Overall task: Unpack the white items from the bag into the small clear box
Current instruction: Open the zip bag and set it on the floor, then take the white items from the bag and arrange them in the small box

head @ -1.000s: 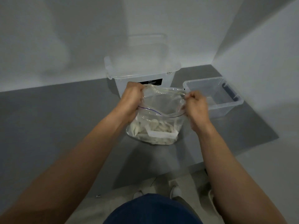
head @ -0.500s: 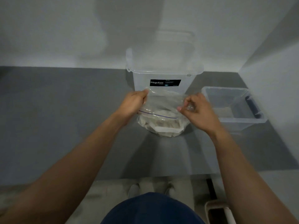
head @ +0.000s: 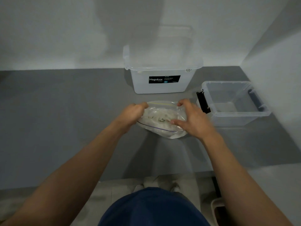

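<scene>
Bag gripped each side: left hand, right hand.

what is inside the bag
White items show in the open mouth of the bag. The left hand and right hand cover its ends; lower items are hidden.

The light is dim, soft and grey. A big fuzzy shadow lies on the wall at 11 o'clock. Darker shadows spread over the grey table from the middle toward 6 o'clock. The right hand looks a bit smeary. Straight lines bend near the edge at 3 o'clock.
</scene>
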The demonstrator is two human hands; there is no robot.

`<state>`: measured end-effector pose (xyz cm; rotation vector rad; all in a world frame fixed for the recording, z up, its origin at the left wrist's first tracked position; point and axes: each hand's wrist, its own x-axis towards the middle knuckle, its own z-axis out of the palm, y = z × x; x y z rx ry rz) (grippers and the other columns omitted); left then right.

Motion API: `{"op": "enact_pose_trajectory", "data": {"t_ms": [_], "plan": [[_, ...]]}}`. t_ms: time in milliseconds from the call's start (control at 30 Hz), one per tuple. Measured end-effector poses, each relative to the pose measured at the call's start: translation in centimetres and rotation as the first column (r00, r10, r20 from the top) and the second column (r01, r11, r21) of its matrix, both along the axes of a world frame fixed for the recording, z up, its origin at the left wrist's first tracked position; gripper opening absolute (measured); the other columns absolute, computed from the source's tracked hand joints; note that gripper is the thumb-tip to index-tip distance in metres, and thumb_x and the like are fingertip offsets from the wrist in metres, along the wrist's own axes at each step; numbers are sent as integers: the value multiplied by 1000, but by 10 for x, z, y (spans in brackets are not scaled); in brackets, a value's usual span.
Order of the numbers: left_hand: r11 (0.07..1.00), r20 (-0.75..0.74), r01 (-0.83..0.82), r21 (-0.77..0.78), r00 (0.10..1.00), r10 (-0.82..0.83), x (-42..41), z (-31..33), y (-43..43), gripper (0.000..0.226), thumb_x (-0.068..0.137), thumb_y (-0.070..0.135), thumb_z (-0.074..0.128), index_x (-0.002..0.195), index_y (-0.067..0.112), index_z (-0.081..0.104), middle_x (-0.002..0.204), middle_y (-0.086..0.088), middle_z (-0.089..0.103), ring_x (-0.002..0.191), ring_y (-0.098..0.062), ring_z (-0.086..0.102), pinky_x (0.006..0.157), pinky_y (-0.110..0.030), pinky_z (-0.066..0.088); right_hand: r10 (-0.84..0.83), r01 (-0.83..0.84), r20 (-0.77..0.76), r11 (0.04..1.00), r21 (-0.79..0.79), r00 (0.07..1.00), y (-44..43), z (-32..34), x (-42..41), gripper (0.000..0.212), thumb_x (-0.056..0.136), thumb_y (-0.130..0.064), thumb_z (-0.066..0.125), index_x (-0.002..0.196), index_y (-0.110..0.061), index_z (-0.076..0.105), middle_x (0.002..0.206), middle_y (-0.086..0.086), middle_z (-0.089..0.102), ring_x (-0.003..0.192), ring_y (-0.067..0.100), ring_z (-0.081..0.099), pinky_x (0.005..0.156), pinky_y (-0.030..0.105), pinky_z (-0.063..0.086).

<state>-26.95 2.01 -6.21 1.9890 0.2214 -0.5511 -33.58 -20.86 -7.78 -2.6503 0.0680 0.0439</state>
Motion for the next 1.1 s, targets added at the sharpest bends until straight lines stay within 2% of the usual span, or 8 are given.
{"op": "enact_pose_trajectory", "data": {"t_ms": [133, 200, 300, 467, 667, 867, 933, 1100], "plan": [[963, 491, 70, 261, 849, -195, -6, -6, 5, 44, 84, 56, 65, 90, 15, 52, 90, 3, 53, 86, -18, 50, 70, -30, 39, -3, 9, 138, 999, -49, 990, -4, -11, 3, 30, 98, -46, 56, 93, -20, 68, 101, -6, 49, 90, 23, 57, 78, 45, 53], [913, 778, 88, 399, 494, -388, -9, 0, 6, 50, 79, 53, 74, 105, 16, 53, 107, 1, 52, 98, -17, 46, 78, -26, 41, 40, -21, 176, 994, -111, 984, -4, -12, 4, 39, 102, -48, 44, 87, -18, 65, 92, -8, 49, 90, 25, 55, 79, 48, 51], [698, 696, 132, 704, 65, -715, -3, -4, 3, 17, 84, 29, 74, 92, 17, 65, 114, -6, 57, 102, -26, 52, 76, -39, 49, 25, 3, 193, 989, -146, 981, -3, -13, 5, 44, 103, -52, 31, 83, -19, 52, 79, -4, 56, 83, 28, 54, 72, 47, 49], [559, 362, 363, 746, 484, -797, 3, -20, 1, 43, 82, 19, 71, 123, 26, 63, 132, -2, 40, 114, -24, 44, 84, -46, 54, -2, 39, 223, 985, -165, 975, 4, -18, 5, 49, 103, -55, 27, 110, -15, 55, 74, 8, 69, 71, 37, 64, 70, 38, 40], [523, 256, 484, 702, 514, -819, 2, -33, -10, 100, 73, 22, 81, 153, 15, 21, 128, -9, 40, 109, -28, 49, 93, -40, 50, -107, 142, 178, 971, -193, 978, 3, -24, 5, 46, 104, -56, 32, 111, -17, 53, 70, 9, 67, 71, 39, 65, 71, 41, 47], [616, 367, 379, 691, 550, -750, -2, -7, -11, 51, 78, 36, 67, 127, 23, 60, 119, 1, 49, 114, -22, 46, 82, -36, 48, -166, 249, 258, 911, -330, 952, 1, -21, -4, 41, 97, -50, 57, 98, -11, 72, 98, 9, 60, 93, 32, 57, 78, 47, 52], [671, 515, 227, 706, 485, -707, -4, -6, -11, 46, 74, 47, 72, 113, 23, 66, 116, 1, 50, 109, -21, 46, 81, -38, 50, -137, 265, 330, 886, -381, 934, 6, -15, -5, 41, 88, -42, 70, 120, -16, 66, 110, 7, 59, 99, 30, 56, 81, 45, 51], [527, 561, 213, 822, -149, -814, -2, -21, -23, 11, 82, 17, 61, 89, 24, 68, 87, 3, 61, 83, -23, 53, 71, -36, 42, 352, -167, 282, 838, -519, 893, 21, -3, -2, 19, 75, -8, 76, 88, -18, 68, 83, 1, 63, 74, 27, 64, 57, 30, 38]]}}
